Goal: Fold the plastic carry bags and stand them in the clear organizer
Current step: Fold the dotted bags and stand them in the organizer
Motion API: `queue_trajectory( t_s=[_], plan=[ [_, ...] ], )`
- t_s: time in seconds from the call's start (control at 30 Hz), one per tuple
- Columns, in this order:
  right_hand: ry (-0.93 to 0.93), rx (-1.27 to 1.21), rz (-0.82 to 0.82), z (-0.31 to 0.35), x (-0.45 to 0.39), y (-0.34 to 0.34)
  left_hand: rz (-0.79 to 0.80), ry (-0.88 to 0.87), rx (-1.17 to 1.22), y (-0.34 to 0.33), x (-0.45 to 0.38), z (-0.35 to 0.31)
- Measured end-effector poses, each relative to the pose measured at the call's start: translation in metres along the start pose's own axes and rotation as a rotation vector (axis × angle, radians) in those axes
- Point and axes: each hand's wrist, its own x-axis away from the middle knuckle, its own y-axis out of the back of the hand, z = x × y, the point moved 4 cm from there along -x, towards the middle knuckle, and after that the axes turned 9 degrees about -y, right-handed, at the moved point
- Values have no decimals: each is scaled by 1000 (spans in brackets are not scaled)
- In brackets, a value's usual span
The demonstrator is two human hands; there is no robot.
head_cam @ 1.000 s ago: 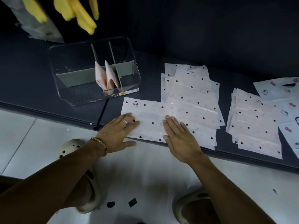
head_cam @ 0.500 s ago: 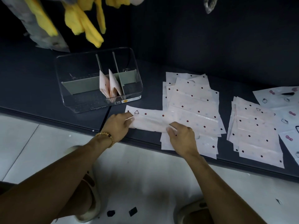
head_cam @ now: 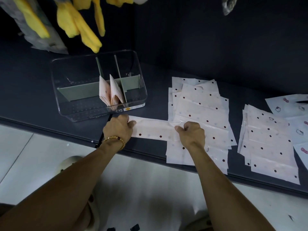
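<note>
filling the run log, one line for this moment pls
step: folding bag | hands: left and right grip its ends | organizer: two folded bags standing

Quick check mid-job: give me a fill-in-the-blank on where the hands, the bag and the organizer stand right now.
1. Both hands, left hand and right hand, grip one ____ bag folded into a long strip.
2. The organizer holds ____ folded bags standing upright.
3. The bracelet is on the ____ wrist.
4. The flat pile lies to the ____ of the organizer.

Missing: dotted; two; left; right
</note>
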Motion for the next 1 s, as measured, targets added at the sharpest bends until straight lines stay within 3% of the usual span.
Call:
queue_trajectory(
  t_s=[0.2, 0.3, 0.37, 0.4, 0.47, 0.57, 0.63, 0.7, 0.77, 0.87, 1.0],
  plan=[
    [-81, -46, 46, 2, -3, 1, -33, 34, -86, 10, -1, -6],
    [-93, -41, 29, 1, -4, 0, -167, -378, -238, 15, 6, -19],
    [-88, -33, 24, 2, -5, 0, -115, -739, -262, 5, 14, -22],
    [-83, -24, 24, 2, -5, 0, -29, -822, -238, -1, 17, -18],
    [-76, 1, 16, 3, -2, 0, 122, -797, -196, -12, 18, -5],
    [54, 152, -159, 13, 11, 5, 158, -761, -194, -20, 17, 6],
    [348, 295, -316, 26, 27, 1, 154, -756, -178, -22, 18, 5],
    [653, 331, -370, 43, 51, -18, 146, -751, -165, -22, 18, 4],
    [781, 302, -220, 60, 70, -50, 136, -756, -155, -23, 19, 4],
    [736, 286, 47, 70, 81, -92, 149, -772, -119, -23, 21, 3],
    [802, 390, 5, 48, 68, -89, 132, -769, -126, -21, 20, 6]
  ],
)
